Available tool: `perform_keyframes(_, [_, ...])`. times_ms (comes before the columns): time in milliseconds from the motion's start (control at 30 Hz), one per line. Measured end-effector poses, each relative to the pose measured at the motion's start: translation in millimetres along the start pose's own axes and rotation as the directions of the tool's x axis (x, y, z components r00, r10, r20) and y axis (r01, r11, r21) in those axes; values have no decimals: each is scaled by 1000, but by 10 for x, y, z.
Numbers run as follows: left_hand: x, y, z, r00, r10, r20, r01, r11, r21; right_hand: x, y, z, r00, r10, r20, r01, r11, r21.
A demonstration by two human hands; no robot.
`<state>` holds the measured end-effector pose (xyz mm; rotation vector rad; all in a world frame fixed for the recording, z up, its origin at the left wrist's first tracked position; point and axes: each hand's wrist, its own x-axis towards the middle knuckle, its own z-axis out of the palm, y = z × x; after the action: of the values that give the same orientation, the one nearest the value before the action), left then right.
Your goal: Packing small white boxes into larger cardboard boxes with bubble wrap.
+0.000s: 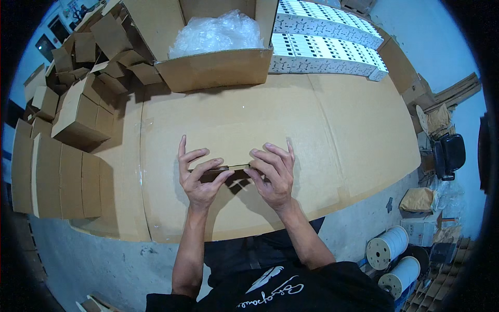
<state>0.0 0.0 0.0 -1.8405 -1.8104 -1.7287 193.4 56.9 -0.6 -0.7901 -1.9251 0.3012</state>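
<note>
Dark piece (209, 176): over the table (364, 130), between the hands.
Long axis: left–right, near level; one end toward each hand.
Left hand (199, 183): pinching left end.
Right hand (277, 183): pinching right end.

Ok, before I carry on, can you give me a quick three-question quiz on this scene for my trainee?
1. True or false: the left hand and the right hand both hold the thin dark item.
2. What lies in the open carton? A) folded cloth B) crumpled clear plastic C) metal tools
3. On which side of the open carton do the rows of white boxes stand, left or right?

Key: 1 true; 2 B; 3 right.
</note>
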Motion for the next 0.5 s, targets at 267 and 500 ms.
perform_keyframes(267, [-12, -88, 44, 994, 109, -6, -109, 994, 13, 138, -45, -43, 999, -46, 18, 48, 988, -147])
perform_keyframes(500, [371, -184, -249, 964, 74, 254, -51, 994, -98, 443, 273, -334, 960, -142, 241, 126, 989, 80])
